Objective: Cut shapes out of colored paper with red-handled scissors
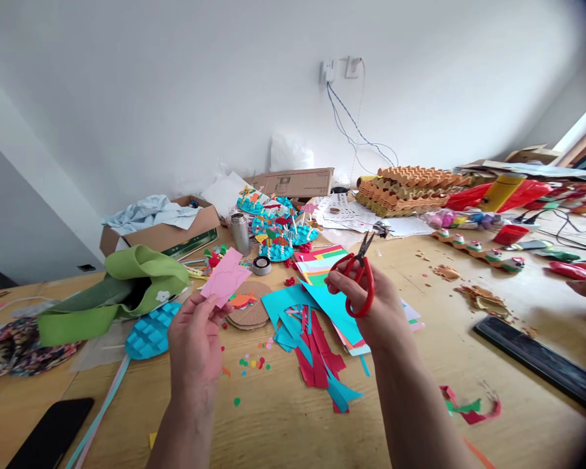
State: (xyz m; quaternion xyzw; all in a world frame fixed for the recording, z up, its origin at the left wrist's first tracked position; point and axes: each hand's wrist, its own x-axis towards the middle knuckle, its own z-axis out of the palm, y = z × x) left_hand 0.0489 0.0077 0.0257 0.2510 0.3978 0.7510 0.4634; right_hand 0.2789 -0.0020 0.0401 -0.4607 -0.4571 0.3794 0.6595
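Left hand point(195, 342) pinches pink paper point(225, 277), raised just above a cardboard disc point(249, 305). Right hand point(374, 306) clamps red scissors point(357, 280), blades upward, over teal paper scraps point(312, 332) right of the disc.

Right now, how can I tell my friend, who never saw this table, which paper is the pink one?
Find the wooden table, then the two hands over it. The left hand holds up a pink paper piece above a round cardboard disc. Unlike the paper scraps lying flat, it is up in the air.
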